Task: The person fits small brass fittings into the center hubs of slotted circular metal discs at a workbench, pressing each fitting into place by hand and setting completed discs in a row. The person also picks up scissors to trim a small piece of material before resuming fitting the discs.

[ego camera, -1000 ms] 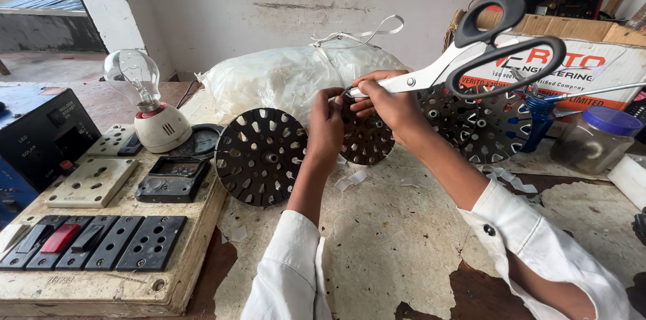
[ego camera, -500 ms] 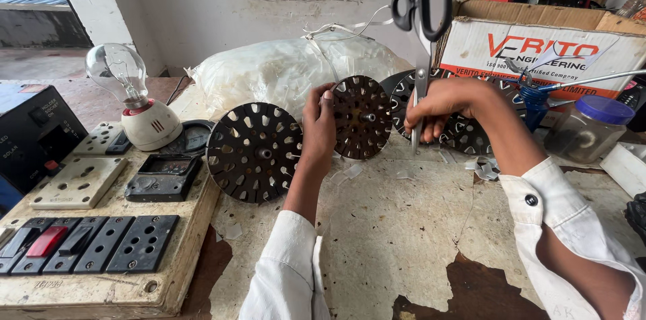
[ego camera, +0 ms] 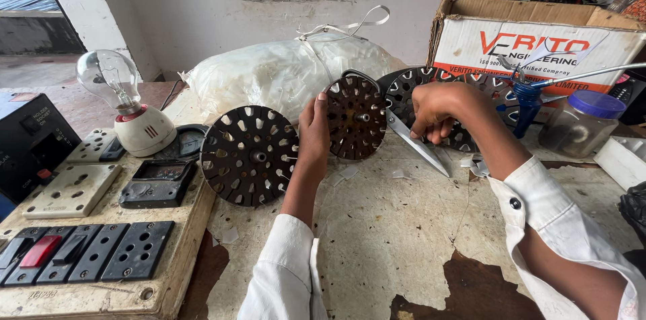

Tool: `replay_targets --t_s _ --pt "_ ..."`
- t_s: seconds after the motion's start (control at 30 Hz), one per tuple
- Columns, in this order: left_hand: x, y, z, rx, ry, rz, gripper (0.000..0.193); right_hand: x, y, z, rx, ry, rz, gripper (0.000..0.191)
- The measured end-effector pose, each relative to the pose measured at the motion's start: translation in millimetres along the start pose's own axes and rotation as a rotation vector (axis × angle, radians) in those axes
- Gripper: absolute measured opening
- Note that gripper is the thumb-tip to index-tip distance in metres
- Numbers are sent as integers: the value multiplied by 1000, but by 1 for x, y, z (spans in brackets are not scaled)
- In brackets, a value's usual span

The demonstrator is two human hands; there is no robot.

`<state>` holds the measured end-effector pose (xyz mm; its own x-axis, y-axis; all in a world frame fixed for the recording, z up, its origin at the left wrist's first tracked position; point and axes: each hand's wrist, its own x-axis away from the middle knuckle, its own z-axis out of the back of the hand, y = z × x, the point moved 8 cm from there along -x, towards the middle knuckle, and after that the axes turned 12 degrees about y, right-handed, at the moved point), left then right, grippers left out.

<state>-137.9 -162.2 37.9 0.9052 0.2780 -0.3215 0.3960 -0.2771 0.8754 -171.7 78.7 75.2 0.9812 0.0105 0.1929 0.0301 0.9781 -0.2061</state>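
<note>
Frame centre: left hand grips the slotted stator core upright; right hand closed around scissors, blades pointing down-right; slots appear mostly uninsulated.

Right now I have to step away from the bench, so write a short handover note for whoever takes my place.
Left hand holds the slotted round disc upright on the bench.
Right hand holds the scissors, blades pointing down toward the worn bench top, beside the disc.
A second disc leans to the left, and more discs stand behind the scissors.
Small white paper scraps lie by the blades, so some cutting looks done.
The white bag of strips sits behind. What remains cannot be told from this view.
</note>
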Motion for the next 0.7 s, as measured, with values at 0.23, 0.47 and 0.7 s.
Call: replay_targets --t_s 0.23,0.47,0.7 --pt "3 -1 -2 24 -14 22 60 48 -56 -45 385 -263 150 45" --pt "1 -2 -2 54 -18 -10 60 43 -59 -63 101 -375 186 25" --pt "-2 -3 1 34 44 -29 55 75 -106 -8 -505 -339 642 25"
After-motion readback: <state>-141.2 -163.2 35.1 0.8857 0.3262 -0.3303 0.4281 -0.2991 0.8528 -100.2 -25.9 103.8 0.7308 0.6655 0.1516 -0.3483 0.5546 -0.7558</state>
